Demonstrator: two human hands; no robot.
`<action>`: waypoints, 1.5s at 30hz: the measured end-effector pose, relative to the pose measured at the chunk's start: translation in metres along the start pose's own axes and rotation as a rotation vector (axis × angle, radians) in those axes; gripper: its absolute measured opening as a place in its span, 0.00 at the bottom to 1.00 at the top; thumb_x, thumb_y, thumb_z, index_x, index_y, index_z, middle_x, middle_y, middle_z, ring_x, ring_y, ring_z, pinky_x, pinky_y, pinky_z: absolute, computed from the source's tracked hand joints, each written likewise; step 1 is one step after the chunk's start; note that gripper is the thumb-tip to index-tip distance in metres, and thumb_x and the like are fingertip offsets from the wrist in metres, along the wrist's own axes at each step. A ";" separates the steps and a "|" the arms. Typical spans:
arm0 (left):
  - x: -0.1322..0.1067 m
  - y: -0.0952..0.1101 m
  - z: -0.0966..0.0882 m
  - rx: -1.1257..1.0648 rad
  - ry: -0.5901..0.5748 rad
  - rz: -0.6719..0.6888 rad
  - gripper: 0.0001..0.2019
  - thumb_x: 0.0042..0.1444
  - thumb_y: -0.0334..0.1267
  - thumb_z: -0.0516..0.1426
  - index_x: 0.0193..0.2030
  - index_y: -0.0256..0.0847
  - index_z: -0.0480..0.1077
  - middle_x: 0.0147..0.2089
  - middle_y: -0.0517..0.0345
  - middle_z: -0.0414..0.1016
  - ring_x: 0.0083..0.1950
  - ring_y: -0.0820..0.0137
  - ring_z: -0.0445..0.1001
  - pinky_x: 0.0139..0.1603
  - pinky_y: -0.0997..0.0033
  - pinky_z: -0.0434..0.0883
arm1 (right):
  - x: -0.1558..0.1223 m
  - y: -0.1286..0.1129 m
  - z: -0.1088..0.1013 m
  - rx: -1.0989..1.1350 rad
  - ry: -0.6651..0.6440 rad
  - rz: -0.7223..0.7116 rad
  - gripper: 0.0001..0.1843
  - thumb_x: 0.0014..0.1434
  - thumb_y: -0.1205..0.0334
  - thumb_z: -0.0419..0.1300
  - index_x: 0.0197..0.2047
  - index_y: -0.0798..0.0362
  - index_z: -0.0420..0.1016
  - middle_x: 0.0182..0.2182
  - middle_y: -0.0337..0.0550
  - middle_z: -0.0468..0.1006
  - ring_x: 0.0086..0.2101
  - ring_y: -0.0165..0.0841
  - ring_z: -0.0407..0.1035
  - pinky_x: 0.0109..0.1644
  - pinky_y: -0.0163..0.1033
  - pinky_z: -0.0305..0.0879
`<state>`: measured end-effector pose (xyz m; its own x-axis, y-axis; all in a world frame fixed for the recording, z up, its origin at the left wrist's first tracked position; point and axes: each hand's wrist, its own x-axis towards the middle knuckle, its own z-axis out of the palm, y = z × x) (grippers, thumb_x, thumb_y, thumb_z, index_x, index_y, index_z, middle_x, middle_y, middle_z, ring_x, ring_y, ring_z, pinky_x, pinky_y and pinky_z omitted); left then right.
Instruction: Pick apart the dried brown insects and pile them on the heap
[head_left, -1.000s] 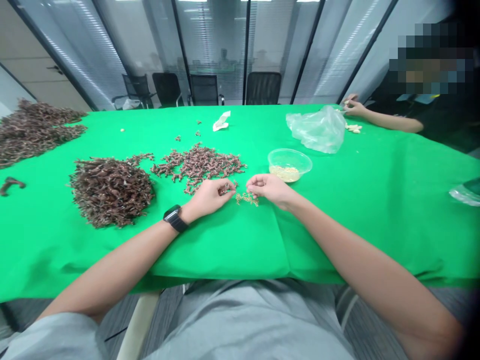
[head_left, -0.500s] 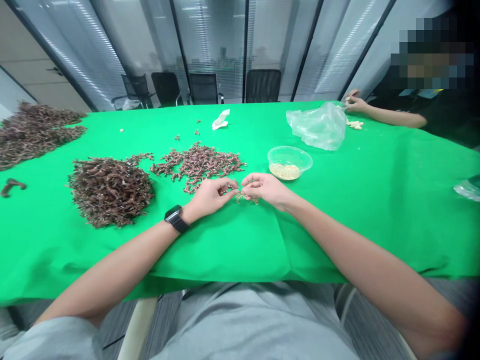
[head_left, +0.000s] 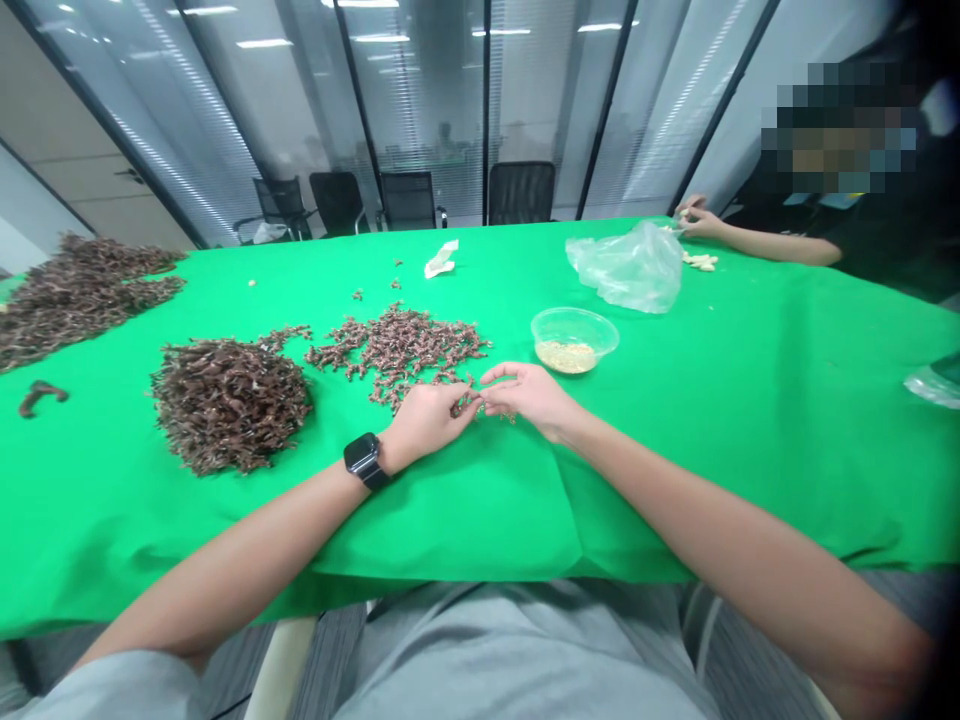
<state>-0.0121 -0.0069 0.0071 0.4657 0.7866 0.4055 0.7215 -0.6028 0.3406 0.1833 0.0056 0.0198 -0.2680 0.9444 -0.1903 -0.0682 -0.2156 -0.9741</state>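
Observation:
My left hand [head_left: 433, 415], with a black watch [head_left: 366, 460] at the wrist, is closed in a pinch, a small brown twig piece showing at its thumb and forefinger. My right hand [head_left: 529, 398] meets it fingertip to fingertip, thumb and forefinger pinched; what sits between them is too small to make out. Tiny light-brown bits lie on the cloth below the right fingers. Just behind the left hand spreads a loose heap of short brown knobbly twig pieces [head_left: 409, 340]. A clear plastic bowl [head_left: 611, 335] with pale grains [head_left: 566, 357] inside stands beyond the right hand.
A dense mound of brown twigs [head_left: 229, 405] is at left, a larger pile [head_left: 82, 295] farther back. A crumpled plastic bag [head_left: 630, 268] and white paper scrap [head_left: 441, 260] lie toward the far edge. Another person's hand [head_left: 701, 220] works near pale pieces [head_left: 701, 262] at far right.
My head view has tilted up slightly, so the table sits lower in the picture. My hands have come closer together, fingertips now touching.

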 end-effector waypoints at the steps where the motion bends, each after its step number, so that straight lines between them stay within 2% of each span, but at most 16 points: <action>1: 0.000 0.000 0.000 -0.005 0.011 -0.007 0.12 0.65 0.44 0.57 0.42 0.40 0.80 0.23 0.60 0.73 0.23 0.73 0.68 0.28 0.74 0.59 | 0.000 0.000 0.000 0.009 -0.007 0.005 0.11 0.51 0.76 0.69 0.37 0.55 0.76 0.26 0.43 0.83 0.26 0.29 0.78 0.34 0.32 0.77; 6: 0.002 -0.004 0.000 -0.113 0.093 -0.033 0.11 0.65 0.43 0.58 0.40 0.40 0.79 0.26 0.59 0.76 0.25 0.74 0.68 0.30 0.75 0.60 | -0.001 0.000 0.002 0.048 -0.038 -0.003 0.11 0.54 0.75 0.68 0.39 0.55 0.76 0.29 0.44 0.84 0.28 0.29 0.79 0.37 0.33 0.78; 14: 0.000 -0.003 -0.003 -0.235 0.202 -0.040 0.14 0.64 0.48 0.60 0.41 0.40 0.81 0.21 0.64 0.70 0.22 0.76 0.62 0.27 0.75 0.59 | -0.001 -0.001 0.001 0.036 -0.101 -0.012 0.04 0.58 0.69 0.68 0.38 0.57 0.79 0.33 0.46 0.84 0.31 0.29 0.78 0.39 0.34 0.78; 18: -0.001 -0.002 -0.003 -0.256 0.196 -0.032 0.15 0.64 0.50 0.60 0.41 0.41 0.81 0.20 0.64 0.68 0.22 0.76 0.61 0.26 0.75 0.58 | -0.001 0.000 -0.002 0.034 -0.187 0.006 0.06 0.58 0.63 0.70 0.36 0.58 0.81 0.34 0.47 0.84 0.33 0.30 0.78 0.41 0.35 0.77; 27: 0.000 -0.001 -0.004 -0.271 0.197 -0.052 0.12 0.64 0.47 0.60 0.40 0.41 0.80 0.20 0.66 0.64 0.21 0.76 0.58 0.25 0.74 0.57 | -0.001 -0.001 -0.006 0.025 -0.242 0.044 0.09 0.56 0.61 0.71 0.34 0.58 0.80 0.34 0.48 0.83 0.31 0.28 0.75 0.40 0.33 0.73; 33: 0.000 0.000 -0.005 -0.276 0.197 -0.057 0.12 0.63 0.48 0.61 0.40 0.41 0.79 0.19 0.67 0.62 0.21 0.76 0.57 0.26 0.74 0.57 | -0.003 -0.003 -0.006 -0.007 -0.264 0.045 0.14 0.53 0.55 0.72 0.32 0.57 0.76 0.25 0.38 0.76 0.26 0.24 0.67 0.32 0.31 0.65; 36: 0.001 0.001 -0.006 -0.277 0.168 -0.080 0.13 0.63 0.48 0.61 0.39 0.41 0.78 0.20 0.67 0.60 0.22 0.76 0.58 0.26 0.73 0.56 | -0.002 -0.002 -0.004 -0.109 -0.233 -0.005 0.15 0.54 0.54 0.69 0.31 0.56 0.73 0.23 0.36 0.74 0.23 0.24 0.64 0.27 0.31 0.58; 39: 0.001 0.002 -0.009 -0.278 0.097 -0.128 0.13 0.61 0.48 0.61 0.40 0.39 0.76 0.22 0.66 0.61 0.25 0.74 0.60 0.28 0.73 0.56 | 0.001 0.002 -0.003 -0.249 -0.145 -0.097 0.12 0.59 0.55 0.64 0.32 0.55 0.71 0.22 0.36 0.73 0.21 0.24 0.63 0.26 0.31 0.56; 43: 0.002 0.001 -0.009 -0.435 -0.023 -0.193 0.11 0.67 0.39 0.51 0.49 0.39 0.72 0.29 0.63 0.66 0.30 0.72 0.63 0.32 0.72 0.61 | 0.004 0.005 -0.005 -0.501 0.004 -0.286 0.07 0.63 0.59 0.58 0.35 0.53 0.69 0.22 0.35 0.73 0.21 0.26 0.62 0.26 0.33 0.56; 45: 0.002 -0.001 -0.006 -0.541 -0.051 -0.212 0.13 0.68 0.38 0.49 0.53 0.39 0.70 0.31 0.62 0.67 0.30 0.72 0.64 0.33 0.71 0.62 | 0.004 0.005 -0.006 -0.594 0.059 -0.393 0.07 0.64 0.60 0.56 0.36 0.53 0.69 0.21 0.34 0.71 0.20 0.26 0.60 0.27 0.33 0.54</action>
<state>-0.0149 -0.0051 0.0127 0.3730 0.8950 0.2446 0.4435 -0.4036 0.8003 0.1878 0.0099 0.0136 -0.2772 0.9400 0.1989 0.3901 0.2993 -0.8708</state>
